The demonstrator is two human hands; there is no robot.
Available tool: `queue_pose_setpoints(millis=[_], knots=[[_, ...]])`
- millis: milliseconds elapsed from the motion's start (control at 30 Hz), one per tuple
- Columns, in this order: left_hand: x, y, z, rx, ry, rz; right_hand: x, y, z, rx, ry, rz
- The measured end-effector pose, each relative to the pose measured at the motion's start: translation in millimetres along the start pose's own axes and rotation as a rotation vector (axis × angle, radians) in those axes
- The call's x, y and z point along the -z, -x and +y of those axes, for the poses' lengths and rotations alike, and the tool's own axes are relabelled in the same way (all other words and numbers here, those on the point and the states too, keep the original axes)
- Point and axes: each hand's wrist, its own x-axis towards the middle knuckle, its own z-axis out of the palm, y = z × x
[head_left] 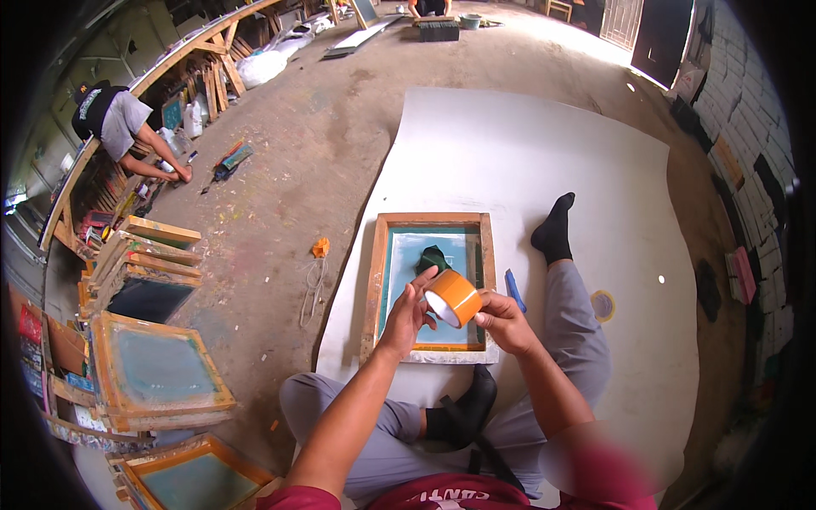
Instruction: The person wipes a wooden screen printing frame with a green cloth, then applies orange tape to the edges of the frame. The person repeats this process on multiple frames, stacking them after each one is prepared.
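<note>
I sit on a white sheet (pixel 527 161) on the floor. Both hands hold up an orange roll of tape (pixel 455 297) in front of me. My left hand (pixel 408 313) touches its left edge with the fingertips, and my right hand (pixel 503 321) grips it from the right. Below the roll lies a wooden screen-printing frame (pixel 376 280) with a teal mesh. A dark green cloth (pixel 433 257) rests on the mesh. A blue cutter (pixel 515 291) lies just right of the frame, beside my grey trouser leg.
Stacks of wooden screen frames (pixel 149 357) stand at the left. A person in a grey shirt (pixel 119 123) bends over shelves at the far left. Another person (pixel 429 8) works at the far end. String and an orange scrap (pixel 320 248) lie on the dirt floor.
</note>
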Motion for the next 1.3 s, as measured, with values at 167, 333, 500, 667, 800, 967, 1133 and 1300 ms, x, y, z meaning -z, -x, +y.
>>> queue_pose_setpoints(millis=[167, 333, 500, 667, 800, 967, 1133, 1300], knots=[[-5, 28, 26, -0.037, -0.072, -0.009, -22, 5, -13, -0.068, 0.108, -0.067], [7, 48, 42, -0.252, -0.345, 0.062, -59, 2, -53, 0.062, 0.355, -0.032], [15, 59, 51, -0.34, -0.481, 0.057, -85, -3, -72, 0.002, 0.626, -0.015], [17, 60, 50, -0.363, -0.531, 0.054, -88, -4, -68, -0.012, 0.617, 0.017], [14, 61, 50, -0.339, -0.55, 0.046, -83, -1, -56, -0.007, 0.509, 0.063], [5, 62, 54, -0.315, -0.545, 0.062, -84, 1, -58, -0.01, 0.469, 0.087], [-2, 58, 49, -0.319, -0.509, 0.053, -77, 6, -55, 0.001, 0.471, 0.119], [3, 56, 35, -0.329, -0.554, 0.171, -106, 14, -66, 0.462, 1.058, 0.314]])
